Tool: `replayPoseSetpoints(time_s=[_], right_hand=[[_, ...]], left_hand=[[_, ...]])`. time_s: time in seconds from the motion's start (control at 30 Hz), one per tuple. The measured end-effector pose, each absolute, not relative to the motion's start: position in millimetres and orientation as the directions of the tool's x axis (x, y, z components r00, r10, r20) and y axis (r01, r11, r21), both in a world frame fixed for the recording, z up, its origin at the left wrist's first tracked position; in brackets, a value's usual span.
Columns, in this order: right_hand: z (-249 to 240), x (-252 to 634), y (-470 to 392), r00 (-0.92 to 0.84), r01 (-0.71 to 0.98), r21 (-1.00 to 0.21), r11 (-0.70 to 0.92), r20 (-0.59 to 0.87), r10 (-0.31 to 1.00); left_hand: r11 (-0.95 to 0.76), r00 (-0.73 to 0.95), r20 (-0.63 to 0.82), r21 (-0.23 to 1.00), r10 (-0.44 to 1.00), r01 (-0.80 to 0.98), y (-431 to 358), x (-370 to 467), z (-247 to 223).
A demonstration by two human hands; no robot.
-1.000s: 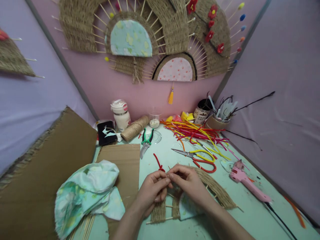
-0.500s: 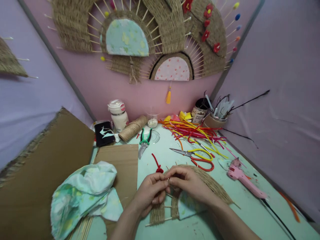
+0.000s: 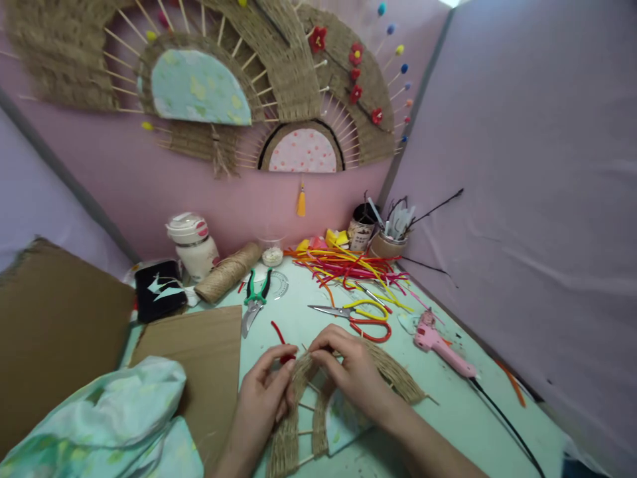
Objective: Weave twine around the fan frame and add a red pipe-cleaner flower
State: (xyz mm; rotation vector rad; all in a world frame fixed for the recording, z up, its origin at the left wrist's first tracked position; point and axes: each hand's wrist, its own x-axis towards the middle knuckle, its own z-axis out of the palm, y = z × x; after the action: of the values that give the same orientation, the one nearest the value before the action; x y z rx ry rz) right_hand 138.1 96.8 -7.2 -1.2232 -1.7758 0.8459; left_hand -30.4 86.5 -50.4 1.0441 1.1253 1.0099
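Observation:
A woven twine fan (image 3: 284, 445) with thin sticks and a pale blue cloth centre (image 3: 343, 421) lies on the table under both hands. My left hand (image 3: 269, 382) is at its upper left edge, fingers bent and partly apart, beside a red pipe-cleaner piece (image 3: 279, 332); whether it grips that piece is unclear. My right hand (image 3: 343, 362) pinches at the fan's top edge, thumb and forefinger together on the twine.
Scissors (image 3: 348, 311), green pruning shears (image 3: 255, 302) and a pile of pipe cleaners (image 3: 348, 265) lie beyond the hands. A pink glue gun (image 3: 442, 348) is at right. Cardboard (image 3: 209, 358) and crumpled cloth (image 3: 114, 411) are at left, a twine roll (image 3: 229, 272) behind.
The view has turned right, so things sit further left. My hands, earlier together at the fingertips, have parted a little, and more of the fan's left part shows.

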Motion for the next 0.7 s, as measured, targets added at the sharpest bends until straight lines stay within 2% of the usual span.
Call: replayPoseSetpoints(time_s=[0.07,0.1,0.17,0.27,0.43,0.7], right_hand=[[-9,138,95,-0.237,0.522,-0.769,0.369,0.285,0.929],[-10,137,94,-0.261,0.560,-0.737,0.379,0.277,0.925],[-11,135,91,-0.306,0.586,-0.717,0.378,0.236,0.922],[-11,131,89,-0.317,0.552,-0.759,0.344,0.191,0.929],[-8,131,88,-0.297,0.504,-0.804,0.316,0.182,0.937],[-6,132,89,-0.276,0.473,-0.837,0.276,0.156,0.948]], left_hand=[[-0.080,-0.018,0.083,0.990,0.996,0.120,86,-31,-55],[-0.192,-0.022,0.202,0.957,0.979,0.217,85,-31,-57],[-0.296,0.053,0.294,0.903,0.954,0.311,83,-30,-61],[-0.256,0.125,0.228,0.916,0.966,0.310,83,-28,-67],[-0.150,0.094,0.129,0.952,0.987,0.265,86,-30,-69],[-0.147,0.090,0.123,0.927,0.988,0.344,89,-36,-79]])
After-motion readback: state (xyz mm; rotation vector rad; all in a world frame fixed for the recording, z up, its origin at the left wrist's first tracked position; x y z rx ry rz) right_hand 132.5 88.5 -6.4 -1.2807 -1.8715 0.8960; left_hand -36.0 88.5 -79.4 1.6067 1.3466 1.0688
